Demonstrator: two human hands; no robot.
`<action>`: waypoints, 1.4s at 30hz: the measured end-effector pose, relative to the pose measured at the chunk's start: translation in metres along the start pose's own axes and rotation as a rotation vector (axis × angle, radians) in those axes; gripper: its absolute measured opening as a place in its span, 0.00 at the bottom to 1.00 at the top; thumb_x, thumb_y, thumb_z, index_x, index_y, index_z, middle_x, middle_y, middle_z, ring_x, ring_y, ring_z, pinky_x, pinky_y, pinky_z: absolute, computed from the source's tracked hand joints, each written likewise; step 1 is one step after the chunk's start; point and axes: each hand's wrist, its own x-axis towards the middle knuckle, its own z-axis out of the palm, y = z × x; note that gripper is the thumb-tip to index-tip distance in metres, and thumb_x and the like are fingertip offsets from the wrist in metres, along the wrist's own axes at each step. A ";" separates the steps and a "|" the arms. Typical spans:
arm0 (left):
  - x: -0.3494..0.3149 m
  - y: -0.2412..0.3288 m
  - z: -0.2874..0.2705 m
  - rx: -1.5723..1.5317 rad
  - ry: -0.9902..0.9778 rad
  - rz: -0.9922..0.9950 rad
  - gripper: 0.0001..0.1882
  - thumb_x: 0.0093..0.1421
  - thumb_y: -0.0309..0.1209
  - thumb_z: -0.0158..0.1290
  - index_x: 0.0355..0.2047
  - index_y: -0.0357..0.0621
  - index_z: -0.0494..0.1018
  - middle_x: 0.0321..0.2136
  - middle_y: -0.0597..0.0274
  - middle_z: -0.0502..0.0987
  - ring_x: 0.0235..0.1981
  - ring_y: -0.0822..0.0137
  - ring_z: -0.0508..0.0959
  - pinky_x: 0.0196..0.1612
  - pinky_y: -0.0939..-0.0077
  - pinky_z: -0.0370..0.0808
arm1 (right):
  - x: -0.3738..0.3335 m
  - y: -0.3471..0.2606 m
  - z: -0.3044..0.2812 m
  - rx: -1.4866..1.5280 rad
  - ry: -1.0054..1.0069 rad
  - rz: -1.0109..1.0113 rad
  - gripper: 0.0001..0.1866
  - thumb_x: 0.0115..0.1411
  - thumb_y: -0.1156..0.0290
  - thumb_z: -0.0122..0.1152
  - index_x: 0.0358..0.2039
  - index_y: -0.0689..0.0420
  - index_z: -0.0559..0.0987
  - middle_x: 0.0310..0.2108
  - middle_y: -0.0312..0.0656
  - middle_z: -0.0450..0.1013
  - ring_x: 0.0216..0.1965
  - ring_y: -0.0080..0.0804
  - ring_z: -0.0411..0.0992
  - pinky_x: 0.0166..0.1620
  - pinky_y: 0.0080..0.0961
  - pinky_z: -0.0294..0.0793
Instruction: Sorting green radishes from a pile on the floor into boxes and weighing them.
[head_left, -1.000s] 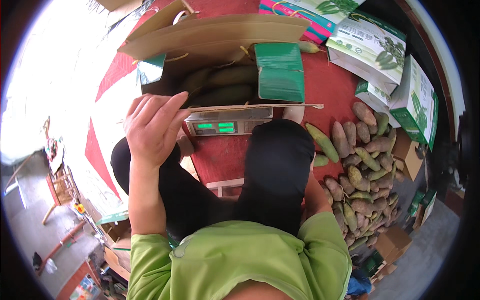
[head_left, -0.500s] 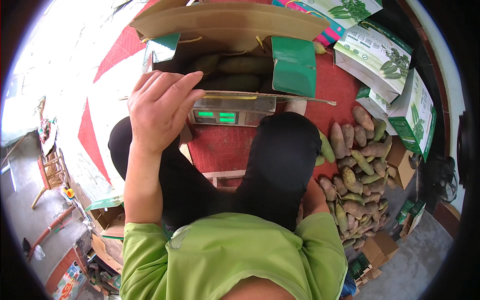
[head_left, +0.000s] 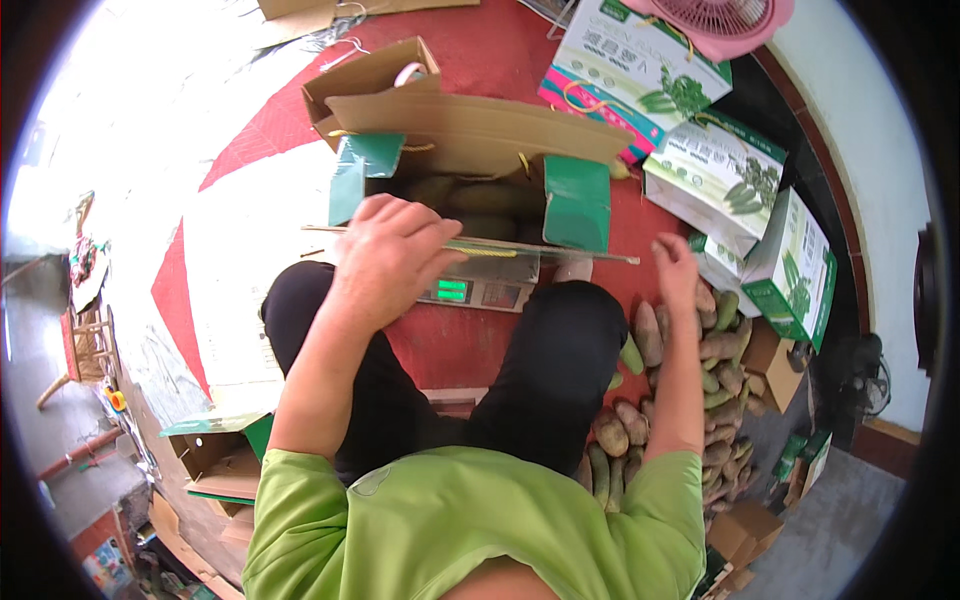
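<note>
A cardboard carton [head_left: 480, 125] stands with its flaps raised on a digital scale [head_left: 490, 292] with a lit green display. Inside lie several dark green radishes [head_left: 490, 198], mostly in shadow. My left hand [head_left: 390, 250] is closed over the near flap [head_left: 545, 253] of the carton, its fingers bent across the top edge. To the right of the carton my right hand [head_left: 677, 268] is raised above the pile of radishes [head_left: 725, 390], fingers loosely apart and nothing visible in them. Part of the pile is hidden behind my right forearm.
White and green printed gift cartons [head_left: 715, 185] line the right side, with a pink fan [head_left: 725, 20] at the far right. Behind the carton is an open brown box [head_left: 370, 80] with a tape roll. Another open box [head_left: 225, 460] stands at my left.
My right hand has come up from beside my right thigh to the right of the carton. My left hand stays at the near flap. The view has shifted, showing more of the far floor.
</note>
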 end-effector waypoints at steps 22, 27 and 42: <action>-0.007 -0.025 -0.015 0.317 -0.132 0.108 0.04 0.47 0.33 0.51 0.19 0.53 0.74 0.21 0.72 0.70 0.32 0.71 0.73 0.42 0.71 0.63 | 0.099 -0.250 0.084 -0.730 -0.491 -0.623 0.09 0.46 0.66 0.62 0.27 0.56 0.78 0.27 0.44 0.70 0.35 0.46 0.70 0.37 0.38 0.68; -0.032 -0.058 -0.052 0.305 -0.013 0.052 0.03 0.46 0.32 0.51 0.18 0.53 0.73 0.22 0.71 0.70 0.33 0.69 0.74 0.46 0.70 0.65 | 0.099 -0.310 0.108 -0.703 -0.494 -0.732 0.07 0.48 0.68 0.61 0.25 0.57 0.77 0.26 0.43 0.70 0.34 0.45 0.69 0.36 0.38 0.67; -0.196 -0.108 -0.198 0.550 0.168 -0.296 0.04 0.47 0.28 0.52 0.18 0.52 0.70 0.21 0.68 0.66 0.32 0.68 0.74 0.52 0.66 0.67 | 0.004 -0.485 0.272 -0.605 -0.511 -1.302 0.06 0.47 0.67 0.60 0.24 0.55 0.78 0.28 0.40 0.72 0.37 0.41 0.72 0.38 0.39 0.70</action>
